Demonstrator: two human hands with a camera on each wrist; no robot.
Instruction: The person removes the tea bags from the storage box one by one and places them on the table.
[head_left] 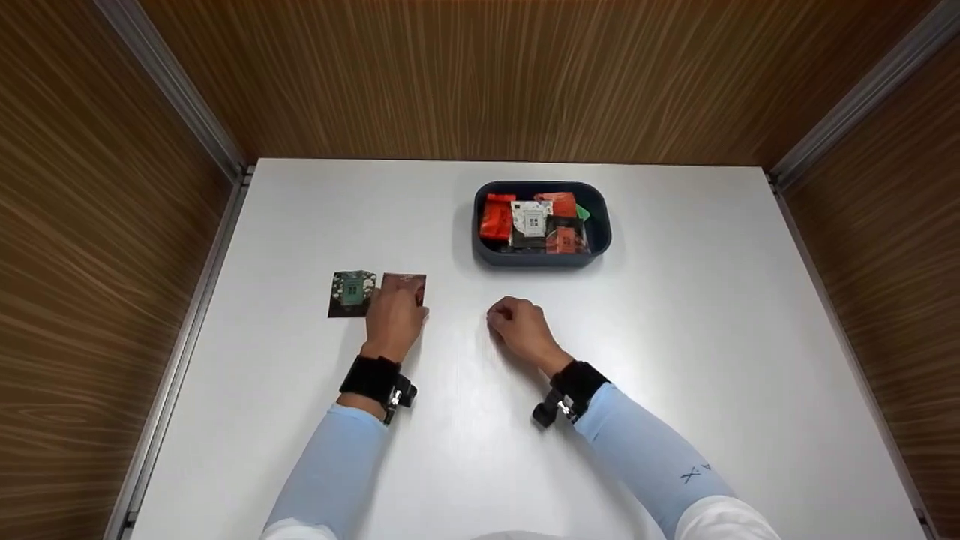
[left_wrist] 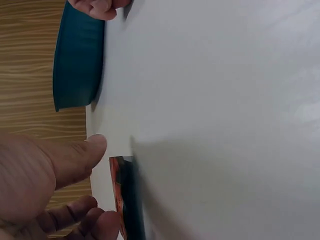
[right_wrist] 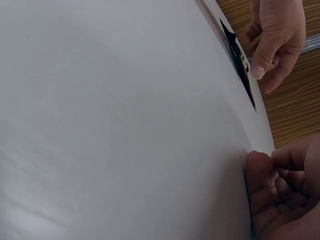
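Note:
My left hand point(head_left: 394, 319) is over a brown-red sachet point(head_left: 405, 280) lying flat on the table. In the left wrist view the thumb point(left_wrist: 80, 155) stands away from the fingers, and the fingertips are right at the edge of that sachet point(left_wrist: 118, 187). A green patterned sachet point(head_left: 352, 292) lies just left of it, its right edge close to the hand. My right hand point(head_left: 523, 330) rests on the white table below the container, fingers loosely curled and holding nothing.
A dark blue rectangular container point(head_left: 540, 259) stands at the back, right of the sachets. It holds several sachets, among them a red one point(head_left: 496, 219), a white one point(head_left: 531, 221) and a black-and-red one point(head_left: 564, 238). Wood-grain panels point(head_left: 480, 82) enclose the table point(head_left: 675, 315).

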